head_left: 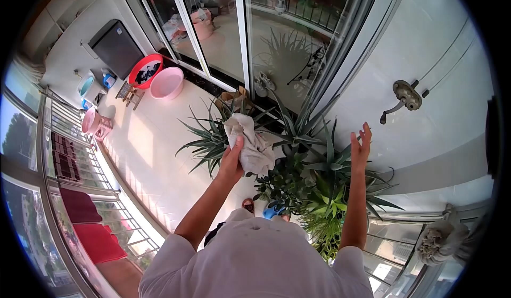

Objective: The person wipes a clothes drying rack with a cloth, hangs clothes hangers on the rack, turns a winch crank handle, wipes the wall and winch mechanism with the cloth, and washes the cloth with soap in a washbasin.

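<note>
A crumpled whitish cloth is held in my left hand, whose thumb presses on its near side. The cloth hangs over the spiky leaves of an aloe-like plant. To the right, my right hand is raised with its fingers apart and nothing in it. It is above and beside the long leaves of another spiky plant, below the metal crank handle on the white wall.
Leafy green plants stand right in front of my feet. Sliding glass doors run along the far side. A pink basin, a red basin and a small stool are at the upper left. Railings line the left.
</note>
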Action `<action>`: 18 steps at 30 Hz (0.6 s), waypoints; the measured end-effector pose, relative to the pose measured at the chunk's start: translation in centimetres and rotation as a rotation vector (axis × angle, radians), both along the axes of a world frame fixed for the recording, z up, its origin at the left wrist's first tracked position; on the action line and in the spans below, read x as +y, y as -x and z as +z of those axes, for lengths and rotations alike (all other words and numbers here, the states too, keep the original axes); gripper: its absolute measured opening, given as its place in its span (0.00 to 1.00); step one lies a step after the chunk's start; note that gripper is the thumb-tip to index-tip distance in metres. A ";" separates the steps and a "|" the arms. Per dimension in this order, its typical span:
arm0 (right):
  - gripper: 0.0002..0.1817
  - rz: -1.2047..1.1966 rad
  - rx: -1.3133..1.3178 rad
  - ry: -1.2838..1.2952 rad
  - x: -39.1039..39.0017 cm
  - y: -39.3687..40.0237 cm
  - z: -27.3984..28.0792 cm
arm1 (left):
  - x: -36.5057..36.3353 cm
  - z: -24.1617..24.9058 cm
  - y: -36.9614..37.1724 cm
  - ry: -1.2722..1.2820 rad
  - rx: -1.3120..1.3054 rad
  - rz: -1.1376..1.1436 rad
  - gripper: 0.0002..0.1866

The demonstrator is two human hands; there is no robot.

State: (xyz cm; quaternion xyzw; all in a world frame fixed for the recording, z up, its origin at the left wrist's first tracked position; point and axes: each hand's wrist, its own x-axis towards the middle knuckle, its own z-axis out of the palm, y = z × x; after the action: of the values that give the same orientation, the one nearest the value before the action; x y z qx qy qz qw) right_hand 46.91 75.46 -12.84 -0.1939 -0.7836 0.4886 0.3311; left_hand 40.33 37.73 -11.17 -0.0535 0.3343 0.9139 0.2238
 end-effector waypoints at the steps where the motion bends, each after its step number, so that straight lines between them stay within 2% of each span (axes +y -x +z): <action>1: 0.34 0.216 -0.038 0.026 -5.4 -0.9 1.8 | 0.9 -0.1 -0.2 0.031 -0.028 -0.035 0.28; 2: 0.37 0.416 -0.019 -0.014 -9.8 -1.6 3.5 | 2.1 0.2 -0.2 0.057 -0.047 -0.083 0.28; 3: 0.39 0.569 0.047 -0.233 -12.6 -1.3 4.4 | 4.1 0.4 0.2 0.071 -0.051 -0.146 0.28; 5: 0.39 0.676 -0.001 -0.188 -16.4 -1.1 4.8 | 7.4 -1.2 -0.2 0.001 -0.039 -0.315 0.30; 7: 0.33 0.456 -0.031 -0.336 -16.4 -1.0 3.3 | 9.9 -1.2 -0.4 -0.092 0.000 -0.490 0.31; 10: 0.27 0.350 -0.073 -0.165 -11.3 -2.8 4.4 | 13.1 -0.1 -0.4 -0.343 -0.022 -0.777 0.31; 11: 0.24 0.310 0.030 -0.089 -9.3 -3.2 5.6 | 14.1 0.5 -0.9 -0.369 0.113 -0.814 0.32; 13: 0.24 0.142 0.007 -0.296 -4.2 -3.6 11.4 | 15.2 2.7 -1.3 -0.358 0.292 -0.901 0.34; 15: 0.24 -0.023 0.184 -0.576 1.8 -1.9 19.6 | 16.1 4.3 -1.1 -0.247 0.479 -0.861 0.35; 18: 0.26 -0.354 0.356 -1.163 8.8 3.1 33.4 | 16.7 4.6 -0.2 -0.078 0.567 -0.739 0.33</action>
State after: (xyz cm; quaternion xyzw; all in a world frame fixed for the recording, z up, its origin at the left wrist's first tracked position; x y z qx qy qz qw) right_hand 43.77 84.24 20.61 -0.0249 -0.8100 -0.0545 0.5833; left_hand 40.57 54.39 -6.60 0.3294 0.3442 0.7634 0.4361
